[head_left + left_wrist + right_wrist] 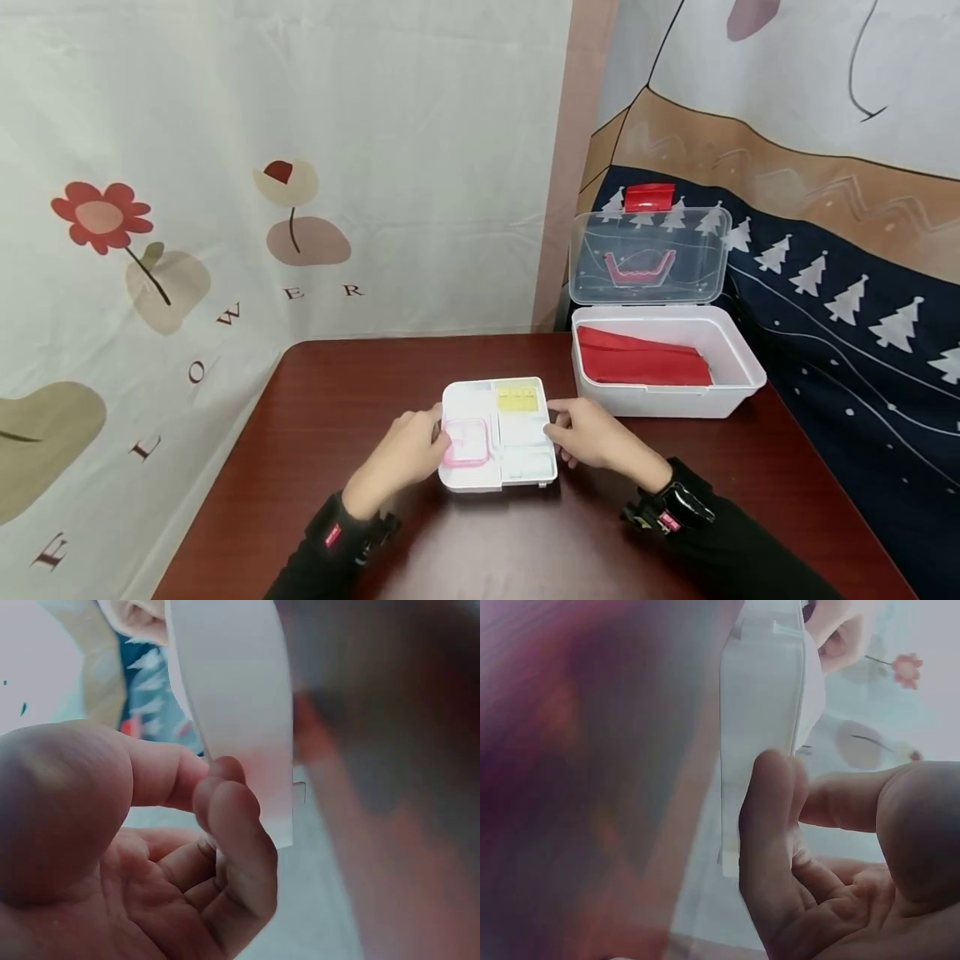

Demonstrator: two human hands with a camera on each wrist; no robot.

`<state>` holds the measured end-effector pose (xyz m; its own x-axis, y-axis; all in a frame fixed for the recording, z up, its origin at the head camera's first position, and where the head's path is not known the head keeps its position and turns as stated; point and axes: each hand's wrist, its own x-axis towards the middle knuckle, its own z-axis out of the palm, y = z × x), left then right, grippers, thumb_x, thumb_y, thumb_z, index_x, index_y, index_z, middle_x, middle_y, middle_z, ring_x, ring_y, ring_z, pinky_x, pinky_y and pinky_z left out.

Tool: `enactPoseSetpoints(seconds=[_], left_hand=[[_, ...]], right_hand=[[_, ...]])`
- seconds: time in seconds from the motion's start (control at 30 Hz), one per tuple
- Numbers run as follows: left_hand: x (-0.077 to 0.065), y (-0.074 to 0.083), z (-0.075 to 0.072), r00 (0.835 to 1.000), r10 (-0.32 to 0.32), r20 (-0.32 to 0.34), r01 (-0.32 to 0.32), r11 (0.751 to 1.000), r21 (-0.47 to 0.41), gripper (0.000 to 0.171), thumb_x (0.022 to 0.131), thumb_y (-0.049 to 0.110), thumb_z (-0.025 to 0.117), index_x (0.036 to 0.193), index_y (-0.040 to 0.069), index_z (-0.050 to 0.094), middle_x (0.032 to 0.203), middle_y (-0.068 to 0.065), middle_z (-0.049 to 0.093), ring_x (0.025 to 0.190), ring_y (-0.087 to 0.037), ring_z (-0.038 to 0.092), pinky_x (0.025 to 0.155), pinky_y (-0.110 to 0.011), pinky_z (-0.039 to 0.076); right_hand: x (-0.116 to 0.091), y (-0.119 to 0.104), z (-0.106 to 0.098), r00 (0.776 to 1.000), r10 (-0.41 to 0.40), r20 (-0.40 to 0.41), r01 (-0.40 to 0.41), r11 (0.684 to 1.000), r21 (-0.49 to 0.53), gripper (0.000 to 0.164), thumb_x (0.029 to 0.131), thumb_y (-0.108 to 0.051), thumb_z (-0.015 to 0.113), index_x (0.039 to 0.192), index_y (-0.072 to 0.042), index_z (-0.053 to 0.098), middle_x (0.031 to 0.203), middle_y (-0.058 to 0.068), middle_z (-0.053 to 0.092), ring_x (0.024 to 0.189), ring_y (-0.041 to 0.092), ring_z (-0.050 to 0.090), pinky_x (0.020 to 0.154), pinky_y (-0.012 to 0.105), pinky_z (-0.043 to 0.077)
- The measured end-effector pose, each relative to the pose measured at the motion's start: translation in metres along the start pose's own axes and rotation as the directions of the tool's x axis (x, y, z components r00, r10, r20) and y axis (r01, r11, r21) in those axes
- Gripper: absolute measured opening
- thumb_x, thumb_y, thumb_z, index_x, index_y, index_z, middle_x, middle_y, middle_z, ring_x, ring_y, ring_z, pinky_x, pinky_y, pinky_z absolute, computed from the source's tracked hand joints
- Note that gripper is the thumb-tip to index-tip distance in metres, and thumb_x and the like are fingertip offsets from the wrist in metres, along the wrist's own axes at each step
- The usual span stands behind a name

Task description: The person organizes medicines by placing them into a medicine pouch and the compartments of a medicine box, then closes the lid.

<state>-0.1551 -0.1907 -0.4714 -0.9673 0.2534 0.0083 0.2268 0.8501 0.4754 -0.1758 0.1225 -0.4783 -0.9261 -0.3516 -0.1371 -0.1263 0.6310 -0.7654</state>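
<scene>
A flat white compartment box (472, 479) is held between both hands over the wooden table, with a dark shadow below its front edge. Its top shows a pink-rimmed square (467, 442) on the left and a yellow piece (517, 398) at the back right. My left hand (403, 454) grips the left edge, thumb near the top and fingertips against the side wall (240, 690). On the opposite edge, my right hand (592, 433) pinches the box by its side wall (757, 712). Whether the underside touches the table cannot be told.
Behind the right hand stands a white bin (675, 402) with a folded red cloth (641, 358) inside. Its clear lid (648, 283), with a pink handle and a red latch, is tipped up against the curtain. The reddish-brown table (360, 375) meets patterned curtains at the back.
</scene>
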Motion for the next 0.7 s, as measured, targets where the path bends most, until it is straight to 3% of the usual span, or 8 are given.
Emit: enactPoseSetpoints(seconds=[0.17, 0.27, 0.5, 0.63, 0.7], left_hand=[[0.003, 0.014, -0.028, 0.998, 0.035, -0.052, -0.036, 0.999, -0.031, 0.05, 0.099, 0.015, 0.063, 0.143, -0.009, 0.067, 0.058, 0.009, 0.032, 0.055, -0.008, 0.026, 0.053, -0.024, 0.024], [0.01, 0.025, -0.038, 0.995, 0.069, -0.068, -0.072, 0.997, -0.041, 0.036, 0.098, 0.015, 0.063, 0.128, -0.004, 0.071, 0.059, 0.009, 0.03, 0.055, -0.007, 0.024, 0.053, -0.023, 0.022], [0.042, 0.058, -0.048, 0.984, 0.159, -0.079, -0.164, 0.985, -0.054, 0.013, 0.098, 0.015, 0.062, 0.096, 0.003, 0.066, 0.06, 0.01, 0.034, 0.054, -0.007, 0.031, 0.053, -0.024, 0.025], [0.067, 0.079, -0.046, 0.975, 0.211, -0.073, -0.215, 0.976, -0.044, 0.016, 0.095, 0.014, 0.061, 0.08, 0.011, 0.056, 0.061, 0.009, 0.041, 0.057, -0.009, 0.039, 0.055, -0.024, 0.029], [0.079, 0.091, -0.044, 0.974, 0.22, -0.056, -0.222, 0.974, -0.045, 0.016, 0.096, 0.015, 0.06, 0.08, 0.013, 0.054, 0.061, 0.008, 0.043, 0.058, -0.01, 0.042, 0.056, -0.025, 0.031]], right_hand=[[-0.009, -0.018, -0.023, 1.0, -0.014, -0.007, 0.015, 0.99, 0.137, 0.063, 0.103, -0.012, 0.07, 0.156, 0.015, 0.05, 0.078, 0.006, 0.07, 0.055, 0.015, 0.067, 0.061, 0.049, 0.065], [-0.013, -0.025, -0.04, 0.999, -0.011, -0.036, 0.016, 0.988, 0.151, 0.063, 0.102, -0.012, 0.071, 0.156, 0.014, 0.051, 0.078, 0.007, 0.071, 0.056, 0.016, 0.066, 0.061, 0.048, 0.065], [-0.017, -0.025, -0.086, 0.989, -0.026, -0.144, 0.029, 0.999, 0.019, 0.06, 0.103, -0.016, 0.071, 0.154, 0.011, 0.056, 0.072, 0.006, 0.069, 0.053, 0.017, 0.064, 0.053, 0.034, 0.057], [-0.02, -0.019, -0.112, 0.981, -0.026, -0.192, 0.016, 0.998, -0.055, 0.058, 0.105, -0.018, 0.067, 0.154, 0.011, 0.056, 0.071, 0.003, 0.067, 0.053, 0.016, 0.06, 0.052, 0.03, 0.05], [-0.019, -0.014, -0.125, 0.976, -0.017, -0.217, 0.0, 0.997, -0.081, 0.057, 0.105, -0.019, 0.064, 0.155, 0.009, 0.056, 0.072, 0.004, 0.067, 0.054, 0.016, 0.06, 0.052, 0.029, 0.047]])
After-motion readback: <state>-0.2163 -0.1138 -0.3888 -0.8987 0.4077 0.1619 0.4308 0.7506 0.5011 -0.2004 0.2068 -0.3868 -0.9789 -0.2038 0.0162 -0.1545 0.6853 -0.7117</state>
